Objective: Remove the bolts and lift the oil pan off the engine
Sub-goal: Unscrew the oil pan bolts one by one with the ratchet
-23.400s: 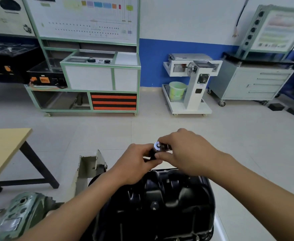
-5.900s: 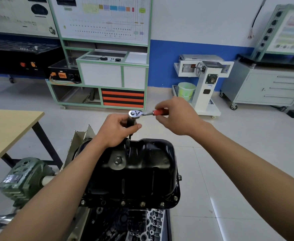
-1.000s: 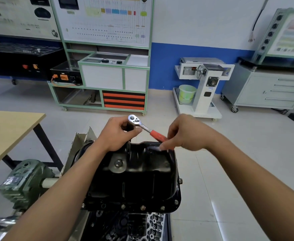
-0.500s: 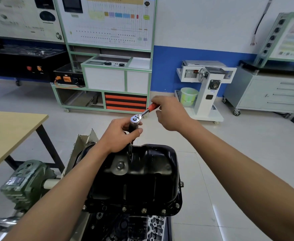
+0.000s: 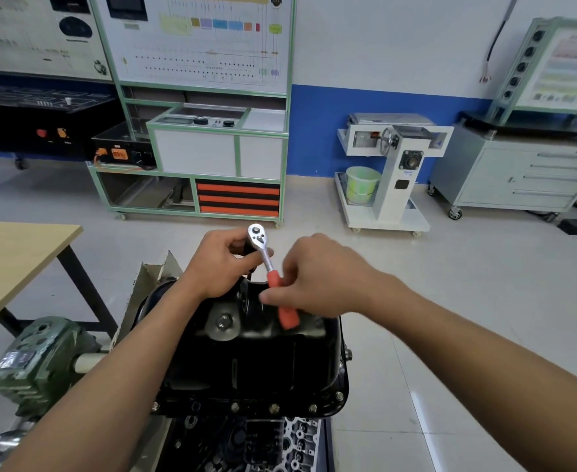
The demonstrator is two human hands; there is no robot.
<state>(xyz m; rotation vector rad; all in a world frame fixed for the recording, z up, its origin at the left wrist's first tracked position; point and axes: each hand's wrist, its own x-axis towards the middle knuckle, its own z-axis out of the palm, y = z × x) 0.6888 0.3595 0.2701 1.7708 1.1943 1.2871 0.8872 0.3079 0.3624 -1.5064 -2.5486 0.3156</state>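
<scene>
The left hand (image 5: 219, 264) is curled round the dark socket piece directly under the chrome head of the ratchet (image 5: 265, 255), thumb and fingers wrapped close about it. The right hand (image 5: 328, 281) pinches the ratchet's orange handle (image 5: 287, 315) between fingertips and thumb, with the remaining fingers bent loosely above it. The handle slants from the head at the far side down toward the near right, crossing over the far rim of the oil pan (image 5: 246, 362).

The pan is black and glossy and sits bottom up on the engine (image 5: 263, 444), right below both forearms. A drain plug (image 5: 224, 323) shows on its upper left face. Along the near flange a row of bolts (image 5: 274, 408) is seated in place. Where the socket meets the pan at the far edge is hidden behind the left hand.

To the left of the pan stands a green gearbox (image 5: 31, 362), and beyond it a wooden tabletop (image 5: 14, 253) on dark legs. Across the pale tiled floor (image 5: 467, 301), against the far wall, are a green-framed training cabinet (image 5: 212, 155) with orange and black drawers, a white wheeled stand (image 5: 396, 172) with a green bucket (image 5: 362, 183) on its base, and a grey drawer cabinet (image 5: 518, 175) at the far right.
</scene>
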